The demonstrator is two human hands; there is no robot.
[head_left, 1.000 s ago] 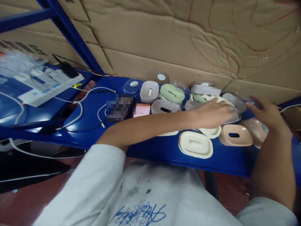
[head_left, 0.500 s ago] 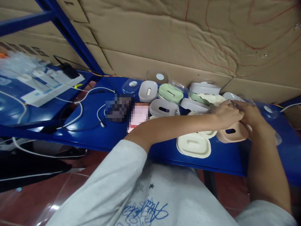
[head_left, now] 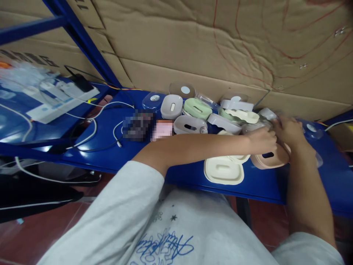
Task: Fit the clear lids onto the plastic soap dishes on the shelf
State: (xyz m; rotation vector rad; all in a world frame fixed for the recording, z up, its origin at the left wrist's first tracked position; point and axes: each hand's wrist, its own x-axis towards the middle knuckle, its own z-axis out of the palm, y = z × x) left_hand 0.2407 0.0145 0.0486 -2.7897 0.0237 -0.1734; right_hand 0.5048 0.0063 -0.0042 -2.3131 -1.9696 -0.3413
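My left hand [head_left: 262, 140] reaches across to the right, its fingers curled together over the far edge of a peach oval plastic box [head_left: 270, 156] with a slot. What the fingertips hold, if anything, is hidden. Just beyond it my right hand [head_left: 289, 129] points down among clear and pale plastic pieces, smeared by motion, so its fingers do not show well. A whitish plastic piece [head_left: 267, 113] lies behind the hands. Nearer to me is a cream oval tray [head_left: 224, 170]. A cream wavy-edged insert [head_left: 242, 115] sits beyond my left forearm.
On the blue table [head_left: 190, 179] stand a green slotted box [head_left: 197, 109], a grey box [head_left: 171, 106] and a lilac-grey box [head_left: 190, 125]. Clear lids [head_left: 313, 128] lie around. Left are a blurred-out dark object [head_left: 138, 126], cables and a white power strip [head_left: 52, 106]. Cardboard [head_left: 171, 48] walls the back.
My hands have drawn apart; the left has come slightly nearer and left, down toward the peach box. The view has shifted a little. The boxes look the same.
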